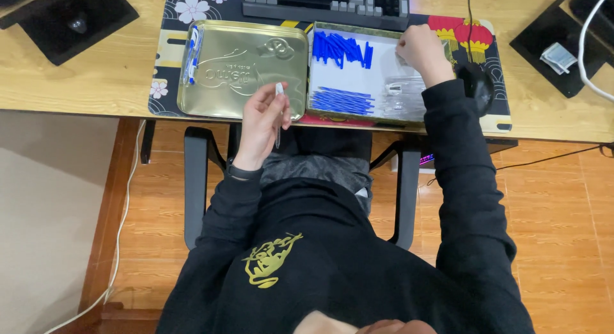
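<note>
Head view: left hand (pixel 262 119) pinches a clear pen tube (pixel 279 113); right hand (pixel 419 49), closed, picks at the tin's (pixel 320 113) two o'clock corner; keep the tube steady.

A thin, seemingly clear pen barrel (pixel 279 116) stands nearly upright before the gold lid (pixel 243 68).

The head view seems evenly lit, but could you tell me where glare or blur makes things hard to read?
In the head view, light is soft and even; the gold tin lid shows a dull sheen, no harsh glare. The clear parts in the open tin wash out against its white floor. The left hand and its pen are sharp; the right hand is slightly soft.
</note>
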